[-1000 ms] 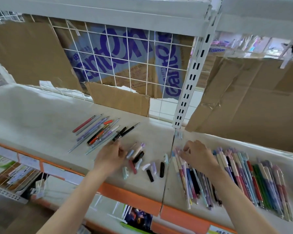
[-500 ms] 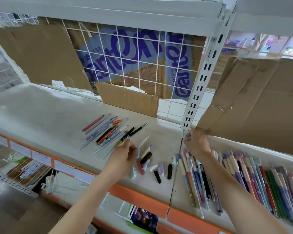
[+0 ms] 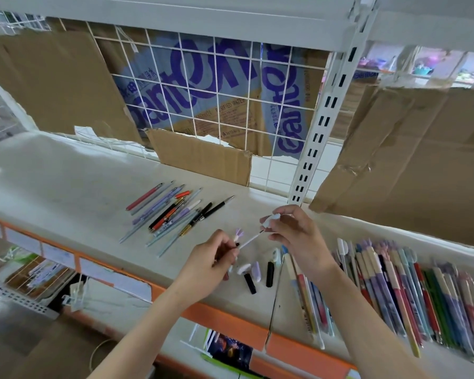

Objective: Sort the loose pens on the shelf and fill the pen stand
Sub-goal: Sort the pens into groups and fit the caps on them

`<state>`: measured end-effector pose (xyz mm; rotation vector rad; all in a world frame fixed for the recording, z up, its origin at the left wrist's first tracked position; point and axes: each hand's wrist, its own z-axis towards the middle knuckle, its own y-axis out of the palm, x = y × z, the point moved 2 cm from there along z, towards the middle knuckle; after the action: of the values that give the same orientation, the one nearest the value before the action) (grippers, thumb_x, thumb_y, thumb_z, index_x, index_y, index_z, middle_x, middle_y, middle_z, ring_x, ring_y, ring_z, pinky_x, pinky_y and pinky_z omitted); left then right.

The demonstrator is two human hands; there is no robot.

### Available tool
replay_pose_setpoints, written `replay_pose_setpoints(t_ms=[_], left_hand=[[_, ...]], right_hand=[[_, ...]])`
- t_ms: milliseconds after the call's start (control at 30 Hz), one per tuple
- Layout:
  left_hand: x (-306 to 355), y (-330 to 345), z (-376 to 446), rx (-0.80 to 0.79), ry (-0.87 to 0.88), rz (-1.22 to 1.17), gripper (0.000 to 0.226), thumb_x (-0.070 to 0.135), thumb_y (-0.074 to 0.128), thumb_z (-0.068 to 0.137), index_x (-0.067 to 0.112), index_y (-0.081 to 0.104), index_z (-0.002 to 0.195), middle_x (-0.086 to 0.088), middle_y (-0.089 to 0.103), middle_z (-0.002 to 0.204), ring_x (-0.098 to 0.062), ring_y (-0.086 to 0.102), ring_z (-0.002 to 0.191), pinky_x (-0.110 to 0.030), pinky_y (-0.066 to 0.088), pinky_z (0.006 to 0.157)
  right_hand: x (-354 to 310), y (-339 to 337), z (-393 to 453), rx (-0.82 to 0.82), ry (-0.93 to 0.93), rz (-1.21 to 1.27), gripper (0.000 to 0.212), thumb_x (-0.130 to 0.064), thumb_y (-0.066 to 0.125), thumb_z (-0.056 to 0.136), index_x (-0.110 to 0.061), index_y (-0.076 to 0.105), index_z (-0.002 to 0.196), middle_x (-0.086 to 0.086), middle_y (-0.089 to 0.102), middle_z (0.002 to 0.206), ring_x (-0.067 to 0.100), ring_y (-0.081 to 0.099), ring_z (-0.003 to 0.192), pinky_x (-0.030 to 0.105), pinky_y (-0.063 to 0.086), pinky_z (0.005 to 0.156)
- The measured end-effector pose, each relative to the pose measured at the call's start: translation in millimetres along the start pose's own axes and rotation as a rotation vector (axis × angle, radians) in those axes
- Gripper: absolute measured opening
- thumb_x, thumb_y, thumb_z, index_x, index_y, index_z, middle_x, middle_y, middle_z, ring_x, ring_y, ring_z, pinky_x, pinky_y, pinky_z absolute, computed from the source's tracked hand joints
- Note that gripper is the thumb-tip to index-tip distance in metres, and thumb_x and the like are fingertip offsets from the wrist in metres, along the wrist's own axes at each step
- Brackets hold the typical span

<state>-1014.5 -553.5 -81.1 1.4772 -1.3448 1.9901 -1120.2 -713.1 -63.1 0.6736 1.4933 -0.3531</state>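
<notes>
The thin white pen (image 3: pixel 251 239) is held in the air just above the shelf (image 3: pixel 66 181), betw. both hands. Looks light, stiff, prob. slick plastic; best pinched at the barrel ends. Left hand (image 3: pixel 214 258) grip is pinched on its lower end, right hand (image 3: pixel 293 231) grip on a pale cap (image 3: pixel 271 218) (tip nearly touching it).

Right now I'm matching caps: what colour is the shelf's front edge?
Orange, on the shelf edge, clearest in the head view.
</notes>
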Motion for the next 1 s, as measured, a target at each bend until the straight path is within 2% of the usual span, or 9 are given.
replay_pose_setpoints(t_ms=[133,367,467,633,700,767,833,900,1000], left_hand=[[-0.8,-1.6,-2.3,0.006,-0.013,-0.021,0.012,0.014,0.051,0.095,0.019,0.047,0.084,0.005,0.058,0.068,-0.019,0.064,0.061,-0.025,0.049,0.062],[2.4,2.0,-2.0,0.055,0.004,-0.075,0.019,0.006,0.053,0.093,0.023,0.052,0.085,0.007,0.058,0.067,-0.016,0.058,0.057,-0.016,0.046,0.057],[-1.5,4.7,-3.3,0.11,0.069,0.032,0.02,0.002,0.053,0.091,0.02,0.061,0.087,0.011,0.057,0.063,-0.008,0.056,0.053,-0.018,0.045,0.056],[-6.3,10.4,-4.4,0.204,0.188,0.235,0.01,0.0,0.058,0.086,0.01,0.061,0.085,0.02,0.048,0.061,0.004,0.053,0.062,-0.006,0.035,0.057],[-1.2,9.7,-1.9,0.164,0.178,0.175,0.007,0.009,0.057,0.091,0.014,0.061,0.087,0.014,0.055,0.065,-0.003,0.055,0.057,-0.011,0.038,0.055],[-0.4,1.4,6.0,0.123,0.125,0.156,0.012,0.02,0.052,0.095,0.016,0.063,0.093,0.008,0.063,0.076,-0.01,0.059,0.062,-0.017,0.044,0.06],[-13.6,-17.0,18.8,0.231,0.089,0.25,0.014,0.019,0.053,0.094,0.011,0.064,0.097,0.0,0.065,0.087,-0.017,0.061,0.075,-0.023,0.045,0.066],[-33.9,-40.6,30.5,0.372,0.025,0.361,0.007,0.006,0.058,0.088,0.007,0.064,0.092,-0.009,0.063,0.091,-0.027,0.059,0.084,-0.032,0.046,0.072],[-57.9,-61.1,38.8,0.357,-0.162,0.61,0.012,0.009,0.054,0.088,0.006,0.062,0.097,-0.015,0.057,0.101,-0.036,0.051,0.1,-0.042,0.039,0.085]], right_hand=[[-0.9,-0.8,0.4,0.01,-0.027,0.008,0.014,0.004,0.058,0.087,-0.009,0.056,0.091,0.011,0.071,0.09,0.02,0.065,0.083,0.026,0.05,0.071],[8.1,12.7,-5.5,-0.043,-0.007,-0.167,0.009,0.001,0.059,0.089,-0.004,0.057,0.096,0.004,0.067,0.079,0.012,0.066,0.075,0.019,0.049,0.066],[17.2,15.5,-8.4,0.004,0.034,-0.141,0.003,-0.004,0.06,0.089,-0.005,0.061,0.091,0.003,0.066,0.073,0.012,0.064,0.071,0.018,0.049,0.067],[25.7,27.3,-11.1,0.08,0.101,-0.088,0.012,-0.009,0.056,0.093,0.0,0.06,0.086,0.011,0.068,0.074,0.019,0.064,0.068,0.025,0.052,0.063],[24.3,31.2,-8.6,0.084,0.107,-0.097,0.012,-0.012,0.053,0.095,-0.002,0.058,0.093,0.008,0.071,0.082,0.018,0.068,0.074,0.025,0.052,0.062],[18.3,27.8,-4.9,0.102,0.08,-0.093,0.01,-0.013,0.051,0.096,-0.006,0.057,0.099,0.009,0.072,0.088,0.015,0.066,0.074,0.025,0.05,0.061],[8.8,16.6,0.0,0.138,0.041,-0.109,0.009,-0.01,0.05,0.096,-0.008,0.057,0.102,0.007,0.07,0.082,0.013,0.061,0.068,0.024,0.048,0.059],[0.3,3.8,2.7,0.163,0.044,-0.126,0.01,-0.01,0.053,0.095,-0.006,0.054,0.103,0.007,0.069,0.075,0.014,0.057,0.063,0.022,0.048,0.057],[-2.9,-7.4,2.8,0.153,0.068,-0.107,0.013,-0.01,0.054,0.094,-0.001,0.051,0.103,0.011,0.067,0.075,0.015,0.055,0.06,0.021,0.047,0.055]])
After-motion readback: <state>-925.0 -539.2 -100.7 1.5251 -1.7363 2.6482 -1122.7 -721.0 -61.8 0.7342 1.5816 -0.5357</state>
